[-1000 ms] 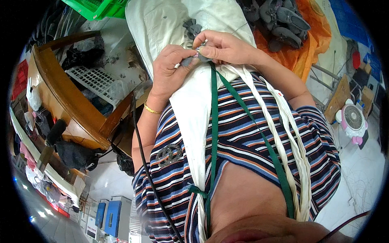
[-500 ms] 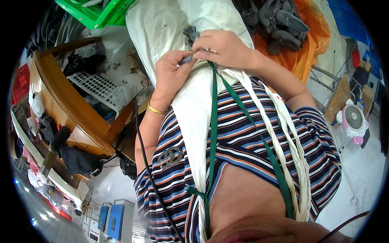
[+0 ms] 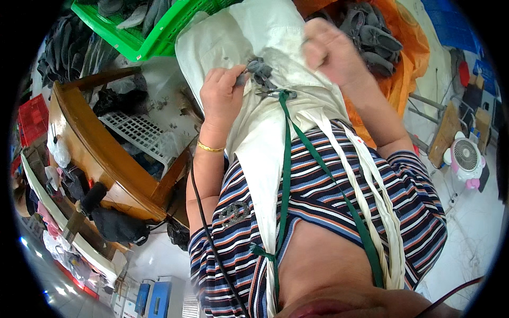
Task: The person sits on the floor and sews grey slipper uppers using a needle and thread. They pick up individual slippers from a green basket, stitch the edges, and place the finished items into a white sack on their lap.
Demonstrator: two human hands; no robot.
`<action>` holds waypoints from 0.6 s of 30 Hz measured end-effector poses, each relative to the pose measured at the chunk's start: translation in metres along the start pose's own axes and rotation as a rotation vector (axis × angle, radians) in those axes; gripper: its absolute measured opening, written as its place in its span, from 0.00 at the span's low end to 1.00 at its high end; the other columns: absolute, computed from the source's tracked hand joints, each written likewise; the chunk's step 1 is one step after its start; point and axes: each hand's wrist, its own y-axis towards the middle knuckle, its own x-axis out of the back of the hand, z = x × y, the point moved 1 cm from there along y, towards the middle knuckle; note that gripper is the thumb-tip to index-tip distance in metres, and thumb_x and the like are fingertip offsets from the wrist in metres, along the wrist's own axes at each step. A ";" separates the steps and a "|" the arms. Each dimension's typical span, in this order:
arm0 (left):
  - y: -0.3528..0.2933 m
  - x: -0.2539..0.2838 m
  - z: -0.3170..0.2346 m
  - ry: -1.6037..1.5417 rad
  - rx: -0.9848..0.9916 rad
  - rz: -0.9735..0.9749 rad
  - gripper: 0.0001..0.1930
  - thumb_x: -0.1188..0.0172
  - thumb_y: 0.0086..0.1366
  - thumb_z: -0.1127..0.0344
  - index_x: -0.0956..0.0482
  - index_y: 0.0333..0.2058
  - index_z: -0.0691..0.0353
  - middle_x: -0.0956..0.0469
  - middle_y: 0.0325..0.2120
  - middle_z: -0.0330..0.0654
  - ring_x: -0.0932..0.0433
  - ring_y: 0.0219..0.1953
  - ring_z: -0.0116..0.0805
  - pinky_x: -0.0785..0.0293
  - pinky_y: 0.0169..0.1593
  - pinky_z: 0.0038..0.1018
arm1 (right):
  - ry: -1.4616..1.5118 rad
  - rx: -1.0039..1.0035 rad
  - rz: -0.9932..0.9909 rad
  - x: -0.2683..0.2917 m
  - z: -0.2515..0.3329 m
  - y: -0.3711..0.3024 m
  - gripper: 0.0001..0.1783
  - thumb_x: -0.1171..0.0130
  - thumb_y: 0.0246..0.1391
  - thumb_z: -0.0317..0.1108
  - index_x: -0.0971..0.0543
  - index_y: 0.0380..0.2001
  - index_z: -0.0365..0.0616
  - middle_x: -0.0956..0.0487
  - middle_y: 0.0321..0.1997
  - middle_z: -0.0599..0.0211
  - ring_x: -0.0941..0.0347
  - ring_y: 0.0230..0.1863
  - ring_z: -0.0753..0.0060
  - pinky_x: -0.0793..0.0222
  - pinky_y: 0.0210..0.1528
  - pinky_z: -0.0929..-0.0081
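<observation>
Left hand (image 3: 218, 94) pinches grey fabric (image 3: 260, 69) at its fingertips (right hand (image 3: 331, 52) blurred, grip unclear).

The left hand (image 3: 220, 98) pinches a small grey piece (image 3: 242, 79) above the white apron (image 3: 212, 40). The right hand (image 3: 333, 52) is raised, motion-blurred, fingers curled, well apart from the left. A metal tool (image 3: 273, 94) lies at the lower end of the green ribbon (image 3: 287, 159). Grey shoes (image 3: 375, 38) rest on an orange sheet (image 3: 418, 50); a green crate (image 3: 169, 40) holds others.
</observation>
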 end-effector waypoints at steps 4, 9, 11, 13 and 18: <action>0.000 -0.003 0.013 0.052 -0.009 0.012 0.11 0.35 0.51 0.76 0.18 0.35 0.59 0.24 0.24 0.43 0.25 0.29 0.44 0.28 0.34 0.36 | 0.500 0.343 -0.218 0.079 0.086 -0.018 0.08 0.54 0.67 0.30 0.28 0.34 0.38 0.44 0.15 0.79 0.47 0.16 0.81 0.30 0.40 0.78; 0.011 -0.010 0.012 -0.001 0.089 0.078 0.09 0.34 0.53 0.72 0.17 0.34 0.61 0.23 0.25 0.46 0.24 0.28 0.44 0.28 0.34 0.35 | 0.031 0.467 -0.400 0.035 0.053 -0.004 0.01 0.48 0.62 0.27 0.28 0.36 0.43 0.33 0.26 0.75 0.34 0.24 0.78 0.25 0.50 0.66; 0.021 -0.011 0.006 -0.102 0.182 0.100 0.07 0.33 0.56 0.69 0.17 0.34 0.63 0.23 0.25 0.46 0.24 0.27 0.39 0.28 0.32 0.30 | -0.440 0.341 -0.383 0.019 0.014 0.004 0.07 0.43 0.60 0.29 0.26 0.40 0.41 0.27 0.34 0.71 0.27 0.30 0.75 0.26 0.48 0.69; 0.029 -0.012 -0.003 -0.224 0.209 0.110 0.07 0.33 0.57 0.68 0.17 0.34 0.64 0.22 0.25 0.42 0.25 0.27 0.32 0.29 0.32 0.26 | -0.967 0.297 -0.103 0.009 -0.012 0.004 0.12 0.39 0.58 0.31 0.25 0.43 0.39 0.25 0.39 0.66 0.24 0.35 0.74 0.28 0.44 0.74; 0.073 0.000 -0.016 -0.409 0.186 0.360 0.08 0.34 0.59 0.67 0.17 0.35 0.64 0.21 0.26 0.44 0.24 0.29 0.36 0.28 0.33 0.29 | -0.994 0.266 -0.005 -0.007 -0.016 0.015 0.10 0.38 0.57 0.32 0.23 0.39 0.38 0.25 0.31 0.68 0.29 0.31 0.80 0.32 0.36 0.79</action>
